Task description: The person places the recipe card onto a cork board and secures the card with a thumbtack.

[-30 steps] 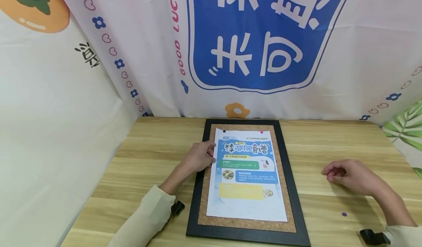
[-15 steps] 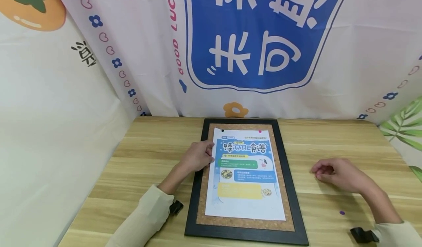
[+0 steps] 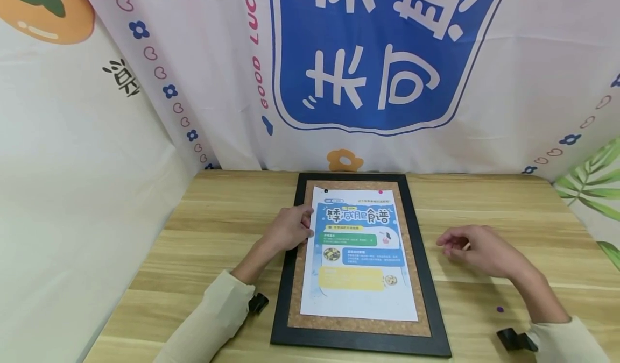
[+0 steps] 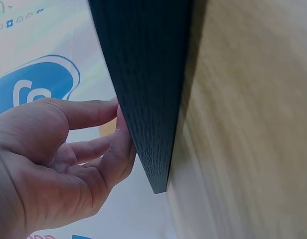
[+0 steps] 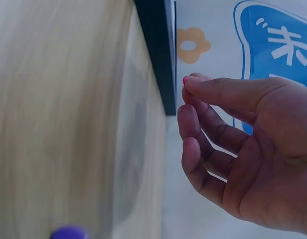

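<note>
A printed poster sheet lies on a cork board with a black frame. A black pushpin and a pink pushpin sit at the sheet's top corners. My left hand reaches over the left side of the frame, its thumb and fingertips resting on the sheet's left edge; the frame hides those tips in the left wrist view. To the right of the board, above the table, my right hand pinches a small pink pushpin between thumb and forefinger.
A purple pushpin lies on the wooden table, nearer me than the right hand. Behind the table hangs a printed cloth. A dark wrist device sits by the right sleeve.
My right hand has moved left, away from the purple pushpin and closer to the board. The left hand stays on the sheet's edge. The whole view has shifted slightly.
</note>
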The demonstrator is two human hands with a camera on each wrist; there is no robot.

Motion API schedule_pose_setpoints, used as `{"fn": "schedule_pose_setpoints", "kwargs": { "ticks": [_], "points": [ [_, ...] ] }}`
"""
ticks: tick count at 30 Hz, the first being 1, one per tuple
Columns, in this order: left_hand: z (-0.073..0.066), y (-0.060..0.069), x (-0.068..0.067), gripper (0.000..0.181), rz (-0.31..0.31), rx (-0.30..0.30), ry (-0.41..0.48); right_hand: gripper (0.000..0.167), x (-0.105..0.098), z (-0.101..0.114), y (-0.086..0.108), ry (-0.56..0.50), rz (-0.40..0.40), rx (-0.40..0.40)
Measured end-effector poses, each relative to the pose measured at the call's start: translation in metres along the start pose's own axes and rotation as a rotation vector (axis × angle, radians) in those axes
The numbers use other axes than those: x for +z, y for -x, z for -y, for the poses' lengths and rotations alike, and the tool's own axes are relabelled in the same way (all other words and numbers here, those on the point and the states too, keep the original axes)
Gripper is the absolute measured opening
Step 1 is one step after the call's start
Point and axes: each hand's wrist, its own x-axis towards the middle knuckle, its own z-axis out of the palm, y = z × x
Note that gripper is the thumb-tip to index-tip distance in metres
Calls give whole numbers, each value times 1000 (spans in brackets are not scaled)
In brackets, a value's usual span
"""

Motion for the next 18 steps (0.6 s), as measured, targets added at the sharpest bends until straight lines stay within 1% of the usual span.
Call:
{"fn": "schedule_pose_setpoints", "kwargs": {
  "ticks": [7, 18],
  "points": [
    [1, -1, 0, 57, 0, -2, 8, 13, 2, 20, -4, -26, 16, -29],
    [1, -1, 1, 57, -5, 1, 17, 13, 6, 41, -10, -49, 29, -50]
  ]
}}
